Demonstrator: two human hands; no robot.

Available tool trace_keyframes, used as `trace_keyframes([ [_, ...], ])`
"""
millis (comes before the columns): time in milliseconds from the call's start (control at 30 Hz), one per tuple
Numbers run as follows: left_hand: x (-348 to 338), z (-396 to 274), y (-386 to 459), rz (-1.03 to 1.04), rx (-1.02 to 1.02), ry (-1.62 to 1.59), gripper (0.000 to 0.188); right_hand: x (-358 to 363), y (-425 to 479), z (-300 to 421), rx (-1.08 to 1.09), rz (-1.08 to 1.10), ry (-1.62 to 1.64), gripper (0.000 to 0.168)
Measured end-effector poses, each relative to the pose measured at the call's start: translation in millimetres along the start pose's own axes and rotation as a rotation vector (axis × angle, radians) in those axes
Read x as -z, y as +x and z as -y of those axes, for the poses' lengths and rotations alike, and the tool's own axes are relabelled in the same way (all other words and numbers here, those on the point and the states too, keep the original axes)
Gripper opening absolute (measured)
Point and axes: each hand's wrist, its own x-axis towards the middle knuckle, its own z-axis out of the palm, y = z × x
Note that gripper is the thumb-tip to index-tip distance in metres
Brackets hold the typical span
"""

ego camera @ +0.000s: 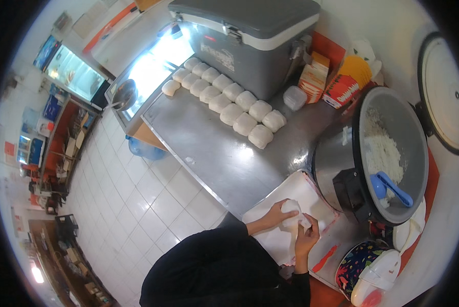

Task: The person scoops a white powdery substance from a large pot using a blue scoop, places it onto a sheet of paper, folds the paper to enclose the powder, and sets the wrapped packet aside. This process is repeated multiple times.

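Observation:
My left hand holds a white paper-wrapped portion, probably rice, from its left side. The fingers of my right hand pinch the wrapping at its lower right. Both hands are over a stack of white paper sheets at the near end of the steel table. Rows of similar wrapped portions stand farther up the table. To the right is a large open rice cooker with white rice and a blue scoop inside.
A grey cooler box stands behind the portions, with a clear plastic tub and cardboard boxes beside it. A patterned container is at the lower right. The steel table's edge borders the tiled floor; a metal bowl is at the far left.

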Motion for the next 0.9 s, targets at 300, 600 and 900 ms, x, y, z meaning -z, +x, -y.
trace_keyframes([
  [300,89,-96,-18,0.2,-0.559,0.25,0.051,-101,20,56,-0.349,0.132,0.832,0.03],
  [600,192,-99,-11,0.028,-0.252,0.231,0.051,-200,69,42,-0.167,0.291,0.084,0.052],
  [900,497,-109,81,-1.106,-0.373,0.726,0.077,-232,88,45,-0.112,0.23,-0.055,0.058],
])
